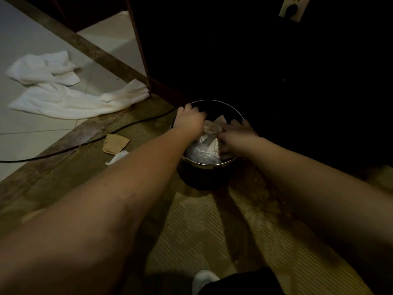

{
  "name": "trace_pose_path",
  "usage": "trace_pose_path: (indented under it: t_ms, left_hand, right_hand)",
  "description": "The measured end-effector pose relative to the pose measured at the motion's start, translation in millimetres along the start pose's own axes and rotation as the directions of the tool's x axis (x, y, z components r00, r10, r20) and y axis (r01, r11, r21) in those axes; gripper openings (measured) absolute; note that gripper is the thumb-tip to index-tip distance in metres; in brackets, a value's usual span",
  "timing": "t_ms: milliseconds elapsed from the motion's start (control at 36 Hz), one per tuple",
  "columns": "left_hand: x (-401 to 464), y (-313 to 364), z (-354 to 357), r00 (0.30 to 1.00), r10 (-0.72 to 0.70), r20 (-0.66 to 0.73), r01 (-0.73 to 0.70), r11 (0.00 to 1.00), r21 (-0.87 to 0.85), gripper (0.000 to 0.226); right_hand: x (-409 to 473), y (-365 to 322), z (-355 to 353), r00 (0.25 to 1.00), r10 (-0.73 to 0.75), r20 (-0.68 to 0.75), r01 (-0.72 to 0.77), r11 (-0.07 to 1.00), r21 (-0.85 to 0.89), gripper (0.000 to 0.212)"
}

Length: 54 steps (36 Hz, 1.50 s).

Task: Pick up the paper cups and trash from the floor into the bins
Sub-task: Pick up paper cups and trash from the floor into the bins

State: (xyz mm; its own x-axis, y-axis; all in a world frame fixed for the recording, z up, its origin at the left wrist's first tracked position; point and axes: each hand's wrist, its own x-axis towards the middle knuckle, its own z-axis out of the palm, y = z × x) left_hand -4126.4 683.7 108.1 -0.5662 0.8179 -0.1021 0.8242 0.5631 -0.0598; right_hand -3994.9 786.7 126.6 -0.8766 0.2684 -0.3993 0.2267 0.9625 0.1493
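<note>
A round dark bin (221, 103) with a shiny rim stands on the carpet in the middle of the view. It holds crumpled paper and a clear plastic bag (202, 154). My left hand (190, 120) and my right hand (238, 135) both reach over its mouth. Between them they press on a crumpled piece of brownish paper trash (212, 128) at the top of the pile. A flat brown cardboard piece (114, 143) and a white tissue scrap (119, 156) lie on the carpet left of the bin.
White cloths (55, 90) lie on the pale tiled floor at the left. A black cable (63, 149) runs across the carpet edge. A wooden frame leg (138, 45) stands behind the bin. The right side is very dark. My white-shod foot (204, 277) shows at the bottom.
</note>
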Motion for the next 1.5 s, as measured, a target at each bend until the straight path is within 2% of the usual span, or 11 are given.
trace_pose_path:
  t_ms: [83, 139, 222, 306, 528, 694, 806, 1000, 1278, 1389, 1500]
  left_hand:
    - [3, 3, -8, 0.998, -0.005, 0.068, 0.001, 0.999, 0.052, 0.042]
    - [5, 2, -17, 0.992, -0.032, 0.119, 0.031, 0.999, 0.017, 0.049]
    - [2, -6, -31, 0.992, -0.045, 0.115, 0.057, 0.993, -0.104, 0.069]
    - [-9, -19, -46, 0.996, -0.064, 0.067, 0.077, 0.976, -0.205, 0.076]
    - [-56, -66, -73, 0.985, -0.160, -0.064, 0.108, 0.861, -0.497, 0.054]
    - [-122, -111, -78, 0.961, -0.271, -0.059, 0.175, 0.756, -0.631, 0.038]
    - [-174, -145, -69, 0.930, -0.363, -0.047, 0.253, 0.730, -0.635, 0.039]
    - [-266, -206, -31, 0.850, -0.524, 0.044, 0.408, 0.605, -0.684, 0.031]
    - [-406, -247, 81, 0.667, -0.621, 0.412, 0.717, 0.386, -0.580, 0.013]
    - [-444, -251, 119, 0.580, -0.633, 0.514, 0.801, 0.328, -0.500, 0.019]
    - [-462, -260, 157, 0.495, -0.698, 0.518, 0.862, 0.319, -0.394, 0.044]
  right_hand:
    - [3, 0, -7, 1.000, 0.027, 0.000, -0.027, 0.998, -0.065, 0.071]
    - [2, 4, -14, 0.999, 0.053, 0.001, -0.053, 0.998, -0.039, 0.079]
    - [-3, 13, -26, 0.996, 0.081, -0.047, -0.081, 0.997, -0.005, 0.067]
    - [-11, 19, -37, 0.988, 0.132, -0.075, -0.129, 0.991, 0.046, 0.058]
    - [-36, 4, -71, 0.971, 0.168, -0.167, -0.142, 0.977, 0.159, 0.049]
    - [-34, -54, -102, 0.948, 0.046, -0.314, 0.016, 0.981, 0.191, 0.046]
    - [-24, -113, -123, 0.934, -0.054, -0.353, 0.125, 0.976, 0.181, 0.045]
    - [-6, -221, -124, 0.937, -0.228, -0.266, 0.270, 0.953, 0.137, 0.048]
    - [16, -314, -55, 0.918, -0.395, -0.044, 0.397, 0.910, 0.119, 0.043]
    - [24, -336, -14, 0.912, -0.407, 0.060, 0.392, 0.904, 0.171, 0.038]
    - [38, -347, 28, 0.905, -0.392, 0.166, 0.361, 0.914, 0.187, 0.042]
